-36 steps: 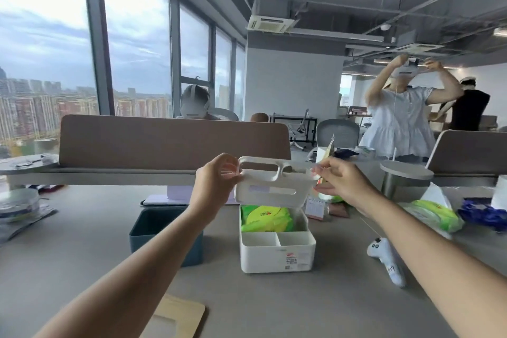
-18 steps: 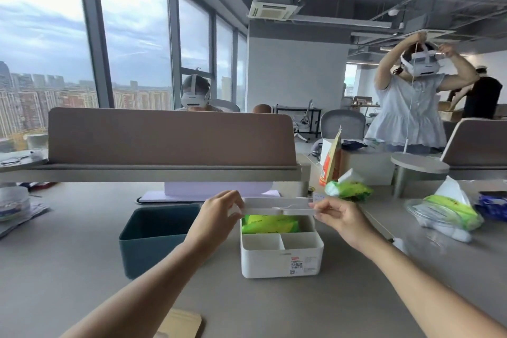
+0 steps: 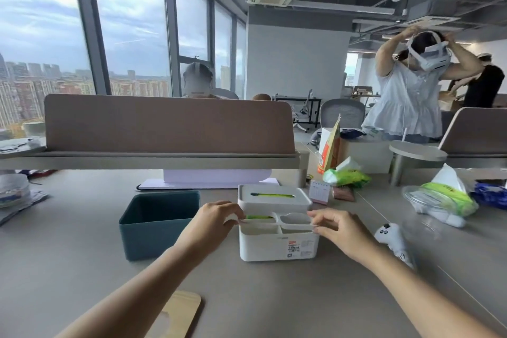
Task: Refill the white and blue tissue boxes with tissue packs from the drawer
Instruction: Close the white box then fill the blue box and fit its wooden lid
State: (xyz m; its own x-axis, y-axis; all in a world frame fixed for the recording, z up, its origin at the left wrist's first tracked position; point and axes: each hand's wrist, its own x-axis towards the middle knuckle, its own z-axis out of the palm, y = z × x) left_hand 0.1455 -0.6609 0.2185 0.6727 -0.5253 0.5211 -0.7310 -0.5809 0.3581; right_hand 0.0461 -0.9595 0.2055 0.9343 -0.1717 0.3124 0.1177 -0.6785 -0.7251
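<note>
White box (image 3: 277,241) mid-desk: lid (image 3: 274,197) on, green pack showing through slot. Your left hand (image 3: 216,221) and right hand (image 3: 336,228) pinch its top edges, apparently seating it. Blue box (image 3: 157,223) beside it looks unfilled.

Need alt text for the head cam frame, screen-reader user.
Two bare hands, left hand and right hand, pinch the side edges of a white tissue box on a grey desk, its slotted lid on and green tissue pack showing through the slot. An open, lidless blue box sits just to its left; an open-plan office lies behind.
</note>
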